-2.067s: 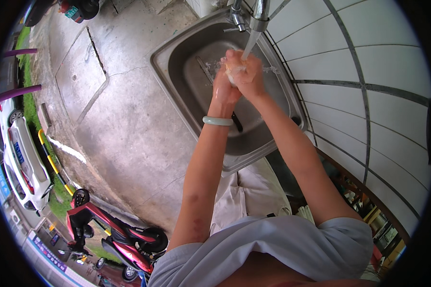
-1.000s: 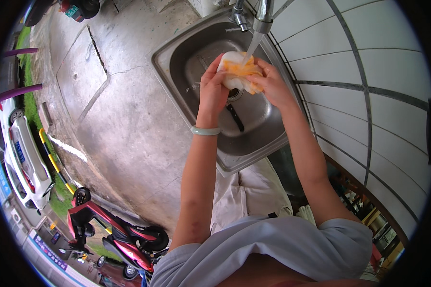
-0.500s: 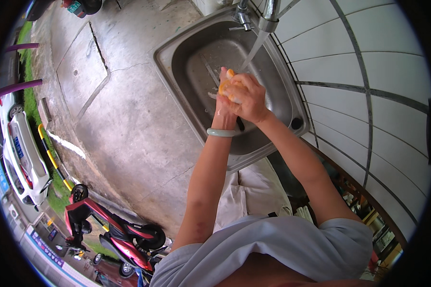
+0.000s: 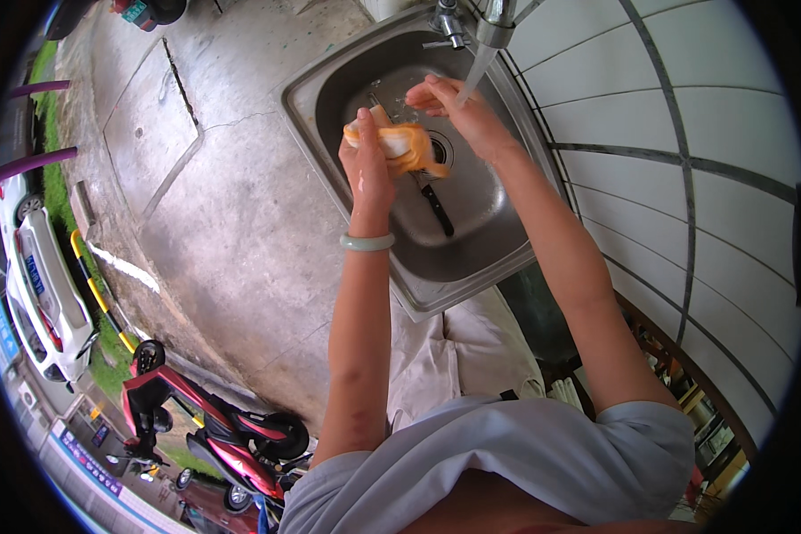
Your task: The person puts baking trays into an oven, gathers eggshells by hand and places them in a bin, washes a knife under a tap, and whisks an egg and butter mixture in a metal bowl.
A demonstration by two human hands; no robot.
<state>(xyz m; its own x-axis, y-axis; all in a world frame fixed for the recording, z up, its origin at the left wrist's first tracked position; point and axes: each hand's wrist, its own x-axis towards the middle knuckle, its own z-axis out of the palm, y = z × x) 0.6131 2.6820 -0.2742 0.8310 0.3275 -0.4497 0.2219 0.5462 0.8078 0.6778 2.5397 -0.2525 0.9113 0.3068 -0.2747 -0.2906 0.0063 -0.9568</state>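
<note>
Grey concrete floor (image 4: 240, 222) spreads to the left, with a red scooter (image 4: 231, 436) on the near left and a white car (image 4: 53, 303) beyond it; a white tiled wall (image 4: 730, 116) closes the right side. Between them is a steel sink (image 4: 491, 218), with a running tap (image 4: 496, 25) at its far right.

The orange and white cloth (image 4: 411, 147) is over the left half of the sink, in the left hand (image 4: 369, 169). That grip is closed, the thumb on the near face and the rest of the cloth hanging loose to the right, above the drain (image 4: 439, 153). The right hand (image 4: 472, 116) is open and empty, its fingers slightly bent and pointing left, apart from the cloth. The water (image 4: 478, 76) comes down on or just beside this hand; which of the two I cannot tell. Keeping the cloth over the sink presumably lets the drips fall inside. A knife (image 4: 438, 211) lies on the sink bottom, black handle toward the near side, probably set there to be out of the hands' way; the cloth partly hides its blade.

One second ago both hands held the cloth spread under the water, and half a second ago they were pressed together around it. Now the hands are parted, the cloth is farther left, clear of the water, and the knife handle shows fully.
</note>
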